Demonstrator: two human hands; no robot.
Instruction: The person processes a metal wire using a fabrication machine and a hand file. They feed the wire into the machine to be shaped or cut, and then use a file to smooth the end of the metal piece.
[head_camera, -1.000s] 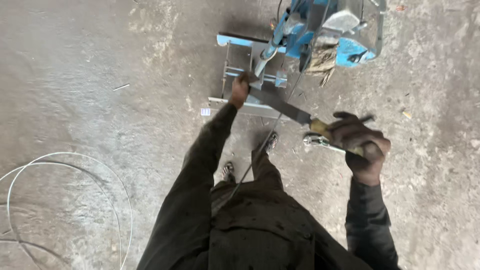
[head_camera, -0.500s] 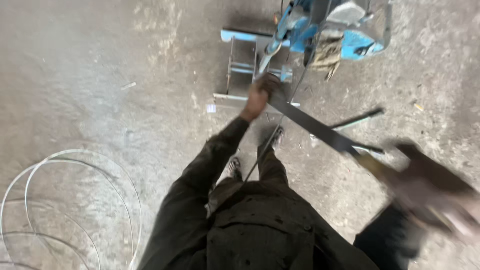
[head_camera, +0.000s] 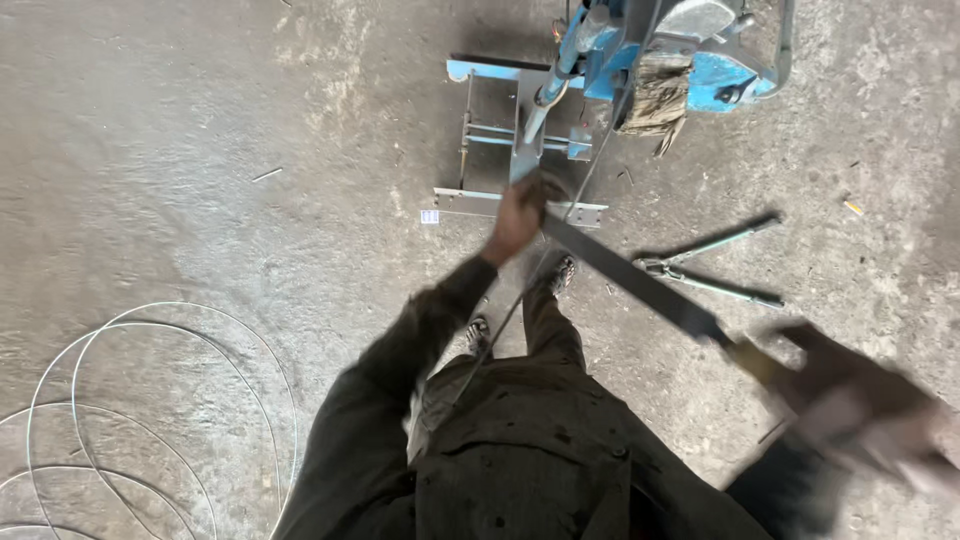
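Observation:
My left hand (head_camera: 518, 208) reaches forward and grips the far end of a long dark flat metal bar (head_camera: 630, 280), right at the grey base rail (head_camera: 470, 203) of a blue cutting machine (head_camera: 640, 50). The bar runs back and to the right to a yellowish end (head_camera: 757, 362). There my right hand (head_camera: 850, 400), badly blurred by motion, is closed on it. A long-handled plier-like tool (head_camera: 710, 265) lies on the concrete floor just beyond the bar, touched by neither hand.
Loops of thin white wire (head_camera: 150, 400) lie on the floor at the lower left. My shoes (head_camera: 560, 273) stand just behind the machine's base. Small scraps (head_camera: 266, 174) dot the concrete. A worn brush (head_camera: 655, 95) hangs on the machine.
The plier-like tool that was in my right hand a second ago now lies on the floor. My right hand has swung down and to the right with the bar's end. The left hand stays put.

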